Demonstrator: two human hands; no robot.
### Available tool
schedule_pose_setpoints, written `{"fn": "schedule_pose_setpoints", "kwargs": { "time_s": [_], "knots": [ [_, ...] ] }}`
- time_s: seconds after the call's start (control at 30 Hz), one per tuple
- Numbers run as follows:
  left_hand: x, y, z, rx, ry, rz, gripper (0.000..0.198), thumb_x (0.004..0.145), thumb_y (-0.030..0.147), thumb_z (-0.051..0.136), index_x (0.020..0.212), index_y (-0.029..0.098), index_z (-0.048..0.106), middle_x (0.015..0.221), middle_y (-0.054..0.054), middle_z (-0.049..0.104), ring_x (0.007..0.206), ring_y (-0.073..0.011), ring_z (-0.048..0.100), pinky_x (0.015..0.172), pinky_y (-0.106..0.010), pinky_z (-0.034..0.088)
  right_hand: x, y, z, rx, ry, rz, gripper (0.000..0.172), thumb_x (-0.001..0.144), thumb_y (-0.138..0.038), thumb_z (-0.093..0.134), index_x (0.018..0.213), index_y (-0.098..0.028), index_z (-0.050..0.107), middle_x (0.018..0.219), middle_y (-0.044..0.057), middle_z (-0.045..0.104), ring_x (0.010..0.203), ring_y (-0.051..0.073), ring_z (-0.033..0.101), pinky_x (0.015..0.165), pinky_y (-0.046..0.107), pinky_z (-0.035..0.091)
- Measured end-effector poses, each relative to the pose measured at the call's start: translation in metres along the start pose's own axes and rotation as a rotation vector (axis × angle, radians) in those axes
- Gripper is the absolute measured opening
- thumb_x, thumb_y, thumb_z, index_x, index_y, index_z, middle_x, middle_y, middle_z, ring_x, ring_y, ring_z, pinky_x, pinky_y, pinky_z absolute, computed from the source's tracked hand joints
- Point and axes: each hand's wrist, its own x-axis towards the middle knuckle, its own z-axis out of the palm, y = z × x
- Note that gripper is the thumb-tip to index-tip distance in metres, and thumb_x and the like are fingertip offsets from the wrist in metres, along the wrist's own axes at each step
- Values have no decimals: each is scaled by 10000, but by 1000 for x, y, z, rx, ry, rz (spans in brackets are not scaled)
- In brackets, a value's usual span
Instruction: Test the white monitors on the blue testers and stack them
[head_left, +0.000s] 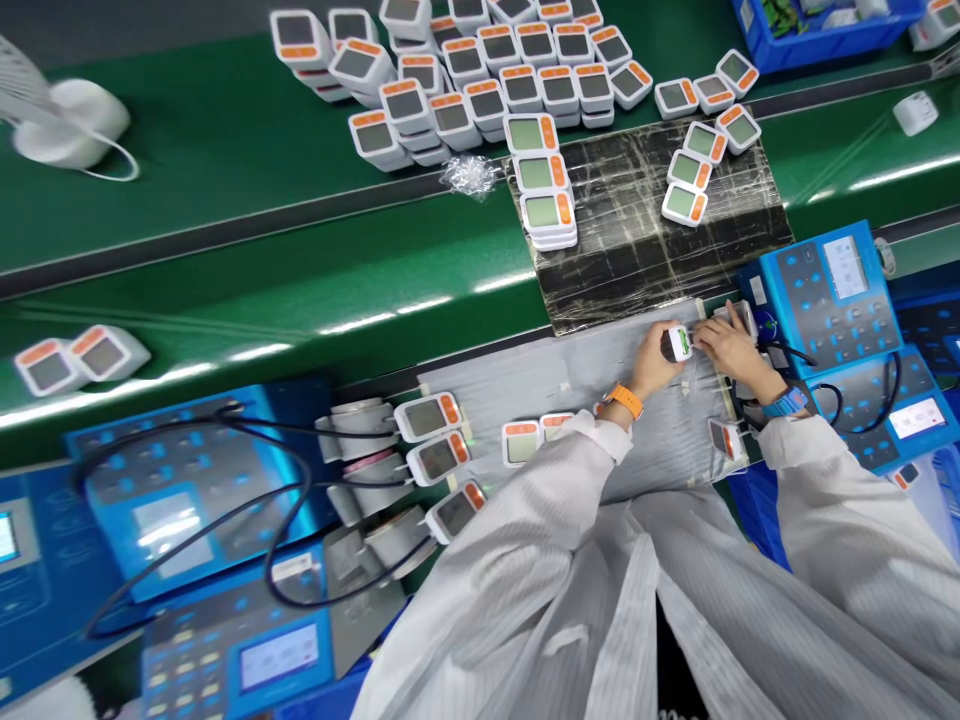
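My left hand (654, 362) is closed around a small white device (679, 343) with a green mark, held over the grey padded mat (570, 375). My right hand (729, 350) sits just right of it, fingers curled and pinching at the device's end near a grey fixture (739, 318). An orange band is on my left wrist, a blue one on my right. Both arms wear white striped sleeves.
Blue test boxes (829, 295) stand at the right; more with black cables (195, 500) lie at the left. White-and-orange monitors lie on the mat (521, 440), on cuffs (427, 417), on a dark sheet (637, 240) and piled on the green conveyor (480, 90). A white fan (64, 120) stands far left.
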Motion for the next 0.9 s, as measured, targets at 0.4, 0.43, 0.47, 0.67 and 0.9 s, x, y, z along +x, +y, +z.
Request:
{"fn": "schedule_pose_setpoints", "kwargs": {
  "time_s": [0.4,0.43,0.47,0.67,0.9],
  "knots": [
    [1,8,5,103,5,38,688,761,77,806,1389,244,581,1423,-108,676,1325,-296,657,1146,-512,549,4,-7,1,-85,-105,22,285,997,-80,434,1048,-186,694,1088,120,752,1068,289,673,1306,659,166],
    [4,11,4,123,-20,55,682,782,88,795,1408,250,580,1438,-105,669,1344,-297,646,1156,-511,541,5,-7,2,-80,-97,35,275,1010,-97,430,1032,-186,690,1069,122,754,1055,289,678,1303,659,180],
    [5,15,1,149,-53,72,682,806,104,788,1434,260,573,1460,-102,657,1365,-298,632,1168,-509,530,5,-7,3,-77,-89,50,267,1021,-115,428,1021,-184,686,1057,127,757,1043,291,682,1300,660,194],
    [-41,62,-44,706,8,-93,825,871,493,845,1547,183,488,1559,-199,541,1448,-403,501,1188,-555,435,-4,-15,-3,-49,11,40,214,1006,-186,520,1153,-169,674,1348,176,708,1306,335,612,1288,675,248],
    [-144,76,-65,1244,-61,-448,727,834,583,845,1297,66,629,1185,-218,661,1104,-396,625,996,-530,455,-24,-102,7,262,57,272,248,1001,-203,539,1168,-186,722,1240,164,730,1116,301,691,997,458,564]
  ]
}}
